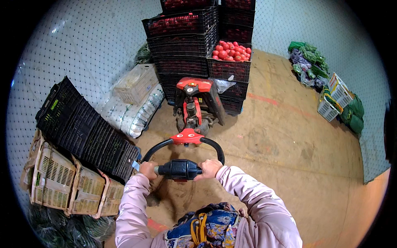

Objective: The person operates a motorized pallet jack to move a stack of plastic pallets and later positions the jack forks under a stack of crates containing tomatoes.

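Both of my hands are closed on the handle (pixel 180 170) of a red pallet jack (pixel 194 84), whose black loop grip curves up to a red head piece. My left hand (pixel 148 170) wraps the left end of the bar, and my right hand (pixel 209 168) wraps the right end. Between them sits a thick black control block. The jack's body stands ahead, close against stacked black crates (pixel 182 45); whether its forks are under them is hidden. Red tomatoes (pixel 231 51) fill an open crate on the right-hand stack.
At left lean nested black crates (pixel 87 128) beside beige baskets (pixel 56 177). A whitish crate (pixel 138 84) rests on a wrapped white bundle (pixel 132 109). Along the right wall lie bagged green vegetables (pixel 310 60), white crates (pixel 340 91) and a green sack (pixel 352 114). Brown floor (pixel 281 144) spans the right.
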`<state>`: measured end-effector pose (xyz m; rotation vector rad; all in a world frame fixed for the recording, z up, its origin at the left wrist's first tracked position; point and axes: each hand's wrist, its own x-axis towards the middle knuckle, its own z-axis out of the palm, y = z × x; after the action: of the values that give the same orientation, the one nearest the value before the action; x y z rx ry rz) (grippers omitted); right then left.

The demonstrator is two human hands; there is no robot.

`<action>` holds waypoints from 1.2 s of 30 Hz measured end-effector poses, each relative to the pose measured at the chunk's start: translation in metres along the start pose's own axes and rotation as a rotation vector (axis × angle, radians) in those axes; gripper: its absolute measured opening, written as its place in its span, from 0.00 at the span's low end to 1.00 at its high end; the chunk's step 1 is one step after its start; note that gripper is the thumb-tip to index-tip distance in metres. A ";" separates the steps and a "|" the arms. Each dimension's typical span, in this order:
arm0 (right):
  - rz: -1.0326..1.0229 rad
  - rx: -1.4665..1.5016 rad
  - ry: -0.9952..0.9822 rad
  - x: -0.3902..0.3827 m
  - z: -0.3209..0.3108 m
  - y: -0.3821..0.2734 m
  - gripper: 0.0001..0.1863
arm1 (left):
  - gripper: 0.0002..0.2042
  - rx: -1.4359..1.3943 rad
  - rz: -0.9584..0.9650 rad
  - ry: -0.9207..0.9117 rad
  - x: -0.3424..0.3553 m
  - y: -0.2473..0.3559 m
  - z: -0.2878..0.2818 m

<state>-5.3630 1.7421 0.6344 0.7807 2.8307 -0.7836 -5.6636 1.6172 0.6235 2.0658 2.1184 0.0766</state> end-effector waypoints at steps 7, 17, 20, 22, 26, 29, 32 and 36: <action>-0.023 0.014 0.014 -0.014 0.008 0.000 0.36 | 0.09 -0.017 0.011 -0.003 -0.014 0.018 -0.007; -0.003 -0.013 -0.035 -0.039 0.007 -0.013 0.38 | 0.09 -0.012 -0.001 0.032 -0.039 0.035 -0.005; -0.005 -0.012 -0.031 -0.047 0.011 -0.016 0.38 | 0.10 -0.002 -0.020 -0.004 -0.045 0.038 0.000; -0.006 -0.014 -0.033 -0.051 0.013 -0.018 0.38 | 0.10 0.009 -0.045 0.003 -0.051 0.042 0.000; -0.029 0.003 -0.024 -0.060 0.018 -0.017 0.38 | 0.10 -0.024 -0.033 -0.003 -0.059 0.056 -0.007; -0.028 -0.003 -0.025 -0.067 0.021 -0.018 0.38 | 0.10 -0.004 -0.065 -0.006 -0.066 0.064 -0.008; -0.029 -0.005 -0.017 -0.074 0.023 -0.022 0.37 | 0.11 0.004 -0.083 -0.022 -0.074 0.068 -0.008; -0.035 0.001 0.003 -0.085 0.026 -0.024 0.37 | 0.12 0.016 -0.105 -0.009 -0.082 0.075 -0.004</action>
<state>-5.3031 1.6727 0.6420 0.7351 2.8545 -0.7887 -5.5891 1.5380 0.6473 1.9560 2.2245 0.0368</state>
